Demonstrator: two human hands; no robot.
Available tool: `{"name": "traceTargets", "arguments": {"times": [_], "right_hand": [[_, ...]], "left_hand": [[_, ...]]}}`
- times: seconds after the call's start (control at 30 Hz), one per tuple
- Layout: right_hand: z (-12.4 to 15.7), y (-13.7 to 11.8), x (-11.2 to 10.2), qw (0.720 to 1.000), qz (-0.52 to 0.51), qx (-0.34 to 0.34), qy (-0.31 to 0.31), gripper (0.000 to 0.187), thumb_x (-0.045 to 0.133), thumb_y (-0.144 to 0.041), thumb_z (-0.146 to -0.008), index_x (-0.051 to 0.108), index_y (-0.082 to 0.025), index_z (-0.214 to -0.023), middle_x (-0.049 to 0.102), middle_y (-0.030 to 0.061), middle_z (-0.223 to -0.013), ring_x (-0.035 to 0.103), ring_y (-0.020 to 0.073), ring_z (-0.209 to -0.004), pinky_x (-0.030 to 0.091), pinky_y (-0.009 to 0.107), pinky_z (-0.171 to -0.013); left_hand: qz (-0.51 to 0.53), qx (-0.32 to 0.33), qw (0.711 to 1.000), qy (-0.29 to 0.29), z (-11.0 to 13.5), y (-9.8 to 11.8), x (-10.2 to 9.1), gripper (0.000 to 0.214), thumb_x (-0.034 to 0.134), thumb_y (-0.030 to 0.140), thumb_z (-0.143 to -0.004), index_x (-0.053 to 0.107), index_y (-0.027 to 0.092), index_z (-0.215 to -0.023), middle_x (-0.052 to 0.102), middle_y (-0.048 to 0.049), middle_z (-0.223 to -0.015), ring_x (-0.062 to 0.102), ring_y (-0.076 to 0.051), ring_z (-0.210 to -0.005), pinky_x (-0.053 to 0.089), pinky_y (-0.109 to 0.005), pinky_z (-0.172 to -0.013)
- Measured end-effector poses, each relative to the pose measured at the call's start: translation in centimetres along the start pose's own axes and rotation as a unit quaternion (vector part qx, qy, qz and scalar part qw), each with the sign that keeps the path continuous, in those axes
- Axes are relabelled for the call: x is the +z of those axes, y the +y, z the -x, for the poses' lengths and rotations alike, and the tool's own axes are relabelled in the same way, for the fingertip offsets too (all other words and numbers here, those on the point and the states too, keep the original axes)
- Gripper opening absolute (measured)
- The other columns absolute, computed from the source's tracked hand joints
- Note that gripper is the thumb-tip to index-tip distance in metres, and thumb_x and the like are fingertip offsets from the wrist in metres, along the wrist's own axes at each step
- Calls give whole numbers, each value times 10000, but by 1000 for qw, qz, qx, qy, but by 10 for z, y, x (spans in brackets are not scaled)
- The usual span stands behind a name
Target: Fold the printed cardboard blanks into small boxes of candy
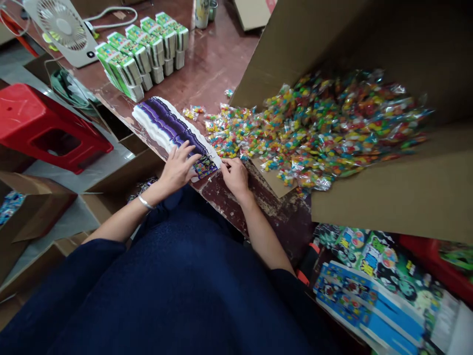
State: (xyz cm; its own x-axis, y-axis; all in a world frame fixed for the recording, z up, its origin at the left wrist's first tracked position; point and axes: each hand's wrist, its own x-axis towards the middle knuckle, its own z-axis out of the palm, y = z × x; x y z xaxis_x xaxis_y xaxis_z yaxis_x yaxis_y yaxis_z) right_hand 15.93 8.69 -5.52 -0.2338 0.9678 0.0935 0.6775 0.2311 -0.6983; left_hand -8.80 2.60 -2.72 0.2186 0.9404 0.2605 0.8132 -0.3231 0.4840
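A fanned row of purple-and-white printed cards [166, 121] lies along the front edge of the table. Over its near end is my left hand [179, 165], fingers spread and touching the front printed card [206, 166]. My right hand [235, 176] is at the right side of that same card, with thumb and curled fingers closed on its white edge. The lower fingers of the right hand are partly hidden. Just beyond the hands, small clear packets of colourful candies [236, 133] spill out over the table.
A large cardboard box [388, 187] lies on its side at right, with many candy packets [332, 123] heaped inside. Stacks of green-and-white cartons [144, 49] and a white fan [62, 29] stand at the back left. A red stool [44, 128] is at left. Printed sheets [369, 296] lie lower right.
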Motion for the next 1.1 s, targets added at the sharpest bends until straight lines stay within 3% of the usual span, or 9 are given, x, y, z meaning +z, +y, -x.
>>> {"name": "traceTargets", "arguments": {"times": [0.1,0.23,0.37,0.43,0.53,0.63,0.73,0.93,1.1], "right_hand": [[2,-3,1,1000,-15,13,17,237,658,-335,-927,792,-193,-1062,709,86,-1013,624,170,-716,550,337,-792],[6,-4,-9,984,-168,45,47,254,732,-447,-880,694,-196,-882,701,14,-878,556,103,-588,523,261,-638],[14,-18,-34,942,-333,49,-12,361,762,-556,-866,622,-223,-875,633,-56,-660,592,103,-522,483,213,-496],[20,-30,-47,933,-357,28,-17,369,780,-561,-864,624,-227,-886,650,-50,-661,646,116,-564,535,220,-528],[30,-47,-60,932,-362,8,-7,353,776,-556,-886,634,-233,-891,663,-40,-681,669,125,-592,586,243,-570],[41,-56,-66,940,-340,-6,26,310,732,-554,-930,678,-251,-962,712,-2,-838,692,139,-665,620,280,-621],[52,-59,-71,965,-246,-51,76,288,719,-501,-955,741,-310,-1170,703,29,-1012,684,161,-787,625,318,-723],[62,-57,-69,975,-194,-96,-56,403,727,-455,-954,684,-304,-1324,589,-64,-699,563,132,-622,520,287,-668],[56,-54,-68,952,-285,-28,-108,348,796,-541,-867,621,-241,-879,552,-85,-604,484,99,-508,393,241,-513]], "left_hand": [[39,-22,999,1,-12,4,26,476,832,94,-795,701,200,-1240,545,-196,-1582,330,-450,-1603,183,-727,-1302],[58,-29,998,17,-10,9,24,403,835,106,-793,722,181,-1173,579,-212,-1547,356,-448,-1591,185,-726,-1300],[185,-36,982,0,-7,28,1,174,819,249,-861,740,188,-1004,769,-139,-1195,697,-336,-1225,485,-589,-1148],[322,-75,942,-55,-9,38,-10,214,782,380,-910,723,175,-918,775,-85,-965,739,-224,-880,611,-405,-874],[510,-127,835,-165,-14,50,-19,362,853,483,-831,701,163,-906,731,-32,-803,674,-140,-666,550,-254,-632],[623,-151,733,-225,-16,57,-17,478,937,517,-724,706,176,-967,771,-64,-866,754,-188,-780,609,-304,-727],[678,-175,676,-231,-14,60,-10,526,936,545,-724,728,181,-1042,802,-134,-1027,798,-248,-930,643,-390,-859],[671,-181,689,-205,-9,59,-6,527,929,546,-728,783,184,-1082,806,-105,-960,775,-197,-818,636,-307,-756],[637,-168,721,-215,-9,64,-9,461,972,458,-681,812,172,-1005,799,-62,-917,725,-156,-755,601,-267,-693]]}}
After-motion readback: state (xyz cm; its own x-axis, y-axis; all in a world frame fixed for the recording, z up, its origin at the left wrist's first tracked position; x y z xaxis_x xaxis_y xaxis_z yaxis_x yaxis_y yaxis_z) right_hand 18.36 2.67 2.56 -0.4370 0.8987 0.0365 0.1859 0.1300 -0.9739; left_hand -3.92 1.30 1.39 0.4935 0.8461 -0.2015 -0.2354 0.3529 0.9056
